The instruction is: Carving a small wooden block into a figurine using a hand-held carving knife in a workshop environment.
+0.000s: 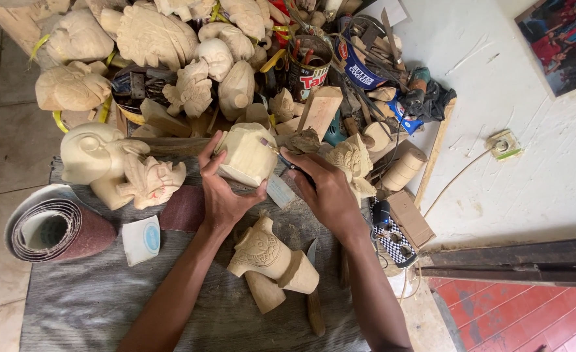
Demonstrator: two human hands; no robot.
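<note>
My left hand (221, 192) grips a pale, partly carved wooden block (247, 155), holding it up off the grey cloth (105, 293). My right hand (324, 189) holds a thin tool with a dark handle (287, 161), its tip resting against the right side of the block. Just below my hands lies a carved pale wooden piece with scroll patterns (268, 257). A knife with a wooden handle (313, 287) lies beside it.
Several unfinished wooden carvings (151, 36) are piled at the top. Two carved figures (115, 166) stand at the left. A sandpaper roll (53, 228) lies lower left. A tin of tools (309, 62) and wood offcuts crowd the upper right, by the white wall (529, 163).
</note>
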